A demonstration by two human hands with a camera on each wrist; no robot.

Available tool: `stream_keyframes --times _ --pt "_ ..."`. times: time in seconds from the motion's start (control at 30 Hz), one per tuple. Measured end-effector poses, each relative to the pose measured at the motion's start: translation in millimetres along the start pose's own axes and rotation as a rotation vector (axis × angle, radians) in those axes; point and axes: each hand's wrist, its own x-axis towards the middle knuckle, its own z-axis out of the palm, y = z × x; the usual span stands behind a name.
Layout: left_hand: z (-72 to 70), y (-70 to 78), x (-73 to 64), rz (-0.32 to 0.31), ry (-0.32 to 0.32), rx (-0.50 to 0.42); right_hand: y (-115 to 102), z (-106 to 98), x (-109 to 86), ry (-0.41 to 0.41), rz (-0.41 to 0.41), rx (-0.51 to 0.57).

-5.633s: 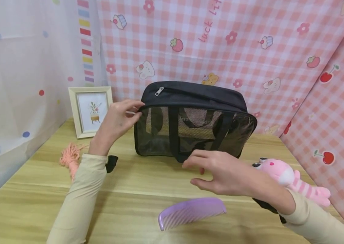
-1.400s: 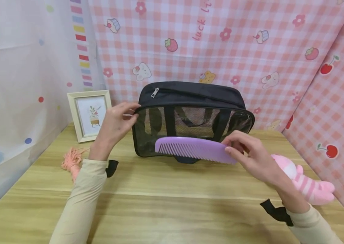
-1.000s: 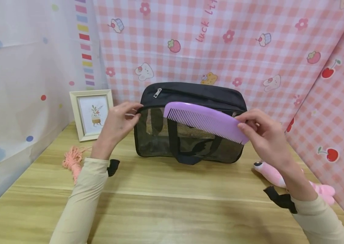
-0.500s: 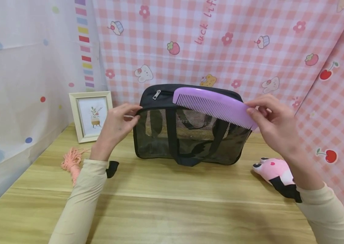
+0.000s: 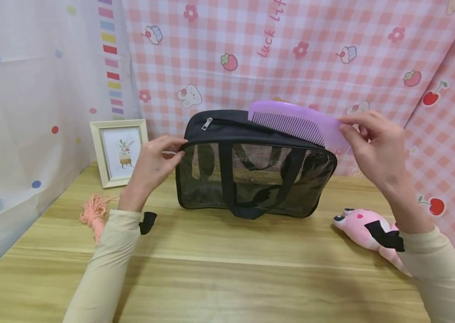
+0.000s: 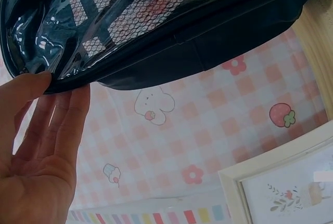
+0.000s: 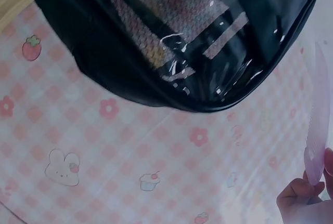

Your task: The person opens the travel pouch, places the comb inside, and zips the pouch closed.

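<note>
My right hand (image 5: pixel 381 148) pinches one end of a purple comb (image 5: pixel 288 119), seen faintly at the right edge of the right wrist view. Teeth down, the comb hangs over the right part of the black bag's top. The bag (image 5: pixel 211 179) stands upright, with a see-through front, two dark straps and a silver zipper pull (image 5: pixel 207 124) at the top left. With thumb and fingers my left hand (image 5: pixel 155 168) pinches the bag's upper left edge; the left wrist view shows this left hand (image 6: pixel 52 135) gripping the dark piping.
A cream picture frame (image 5: pixel 95 152) stands at the back left, with a bundle of peach cord (image 5: pixel 93 215) before it. On the right lies a pink plush toy (image 5: pixel 358 231), partly hidden by my right forearm. A checked cloth backdrop (image 5: pixel 227 27) rises behind the bag.
The comb was lying on the table and my right hand has picked it up. Over the last second it has risen and moved right. My left hand stays on the bag's edge.
</note>
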Motion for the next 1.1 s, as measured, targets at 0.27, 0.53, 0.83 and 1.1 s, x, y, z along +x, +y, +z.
stream_keyframes --times 0.27,0.53,0.83,1.1 --pt "1.3 0.2 2.8 0.008 -0.007 0.004 38.1 -1.6 10.0 -0.090 0.070 -0.101" --pt "2.6 1.0 2.4 0.003 -0.023 0.010 55.1 2.6 5.1 -0.187 0.156 -0.151" --pt "0.3 -0.2 1.2 -0.010 -0.014 0.018 54.2 9.1 10.8 -0.226 0.165 -0.141" --pt "-0.1 0.3 -0.6 -0.013 -0.017 0.010 52.9 15.0 18.5 -0.264 0.095 -0.189"
